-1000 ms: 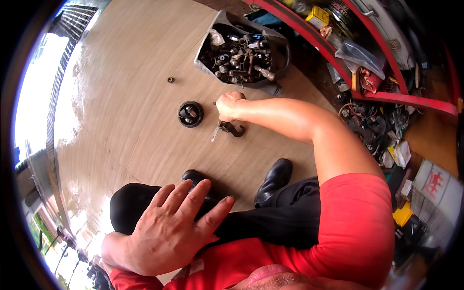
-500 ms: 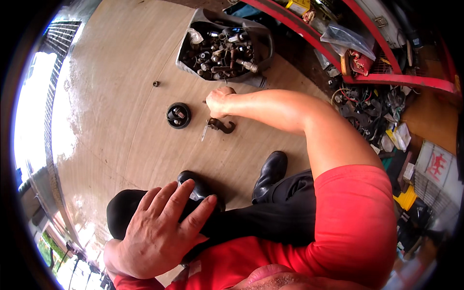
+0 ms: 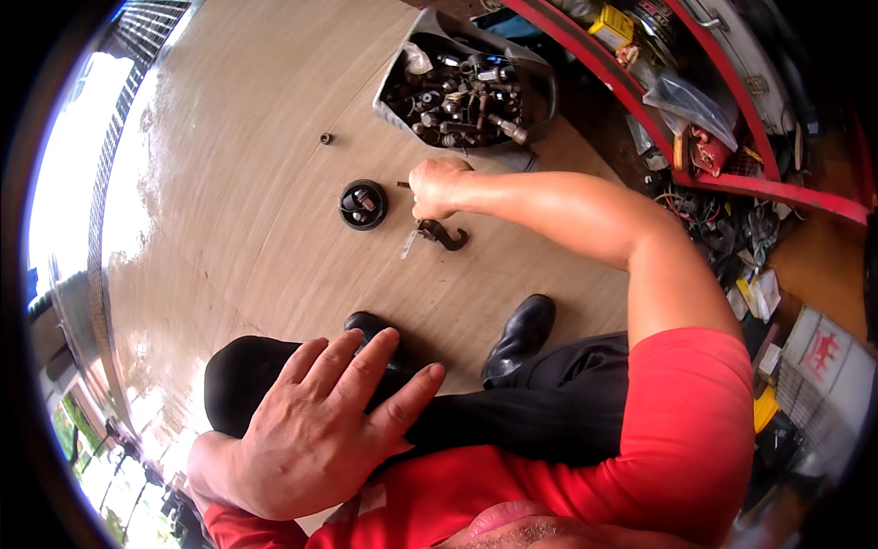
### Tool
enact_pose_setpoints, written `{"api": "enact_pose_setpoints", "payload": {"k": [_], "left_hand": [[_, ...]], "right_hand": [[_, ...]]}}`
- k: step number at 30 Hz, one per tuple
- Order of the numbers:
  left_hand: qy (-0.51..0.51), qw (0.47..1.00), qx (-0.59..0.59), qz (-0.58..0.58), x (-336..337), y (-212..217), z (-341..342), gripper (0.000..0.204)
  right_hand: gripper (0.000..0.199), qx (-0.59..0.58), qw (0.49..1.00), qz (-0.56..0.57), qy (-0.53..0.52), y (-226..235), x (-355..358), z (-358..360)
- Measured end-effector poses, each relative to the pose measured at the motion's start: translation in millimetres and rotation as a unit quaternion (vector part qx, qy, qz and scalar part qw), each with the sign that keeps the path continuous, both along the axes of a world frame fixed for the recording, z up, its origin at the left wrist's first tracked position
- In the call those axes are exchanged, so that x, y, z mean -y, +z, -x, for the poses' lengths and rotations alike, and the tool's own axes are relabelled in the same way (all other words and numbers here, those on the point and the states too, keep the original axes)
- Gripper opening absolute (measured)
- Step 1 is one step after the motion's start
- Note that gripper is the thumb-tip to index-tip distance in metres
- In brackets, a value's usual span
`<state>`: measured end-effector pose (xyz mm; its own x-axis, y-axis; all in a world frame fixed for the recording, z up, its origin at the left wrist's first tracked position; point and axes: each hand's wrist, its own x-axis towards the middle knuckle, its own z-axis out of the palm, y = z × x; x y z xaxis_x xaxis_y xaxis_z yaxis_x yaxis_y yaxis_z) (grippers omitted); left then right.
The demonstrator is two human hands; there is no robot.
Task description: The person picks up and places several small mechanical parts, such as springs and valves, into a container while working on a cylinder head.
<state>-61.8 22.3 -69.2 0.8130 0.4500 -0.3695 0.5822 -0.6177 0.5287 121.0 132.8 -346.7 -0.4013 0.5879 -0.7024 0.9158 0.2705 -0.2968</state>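
My right hand (image 3: 437,189) is stretched out low over the floor, with its fingers closed. A short dark end pokes out on its left side; the rest of what it grips is hidden. Just below that hand is a dark, hook-shaped metal part (image 3: 448,236) with a pale, thin strip (image 3: 408,244) beside it; I cannot tell whether the hand touches them. To the left lies a round black dish (image 3: 345,209) with small metal pieces (image 3: 364,203) in it. Near my left thigh, my left hand (image 3: 315,425) is open, fingers spread, holding nothing.
Beyond my right hand sits a cut-open grey container (image 3: 395,112) full of metal fittings. A small nut-like piece (image 3: 326,139) lies on the floor (image 3: 247,192). At right, a red metal frame (image 3: 777,188) borders heaped parts, a plastic bag (image 3: 692,108) and a yellow box (image 3: 611,27). My black boots (image 3: 521,339) stand nearer.
The whole view has shifted, so the floor items appear farther right in the picture. My right hand stays closed above the hook-shaped part, and my left hand remains spread.
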Motion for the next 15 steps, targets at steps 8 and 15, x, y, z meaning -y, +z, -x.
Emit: {"api": "enact_pose_setpoints", "payload": {"k": [8,15], "left_hand": [[-0.023,0.999,0.014,-0.029,1.1,-4.6,10.0,0.069],[-0.02,0.999,0.018,-0.033,4.3,-4.6,14.4,0.068]], "right_hand": [[0.036,-0.011,0.979,-0.196,-0.058,55.8,-93.8,-23.5],[0.05,-0.135,0.972,-0.191,0.009,-8.8,-147.8,-60.5]]}}
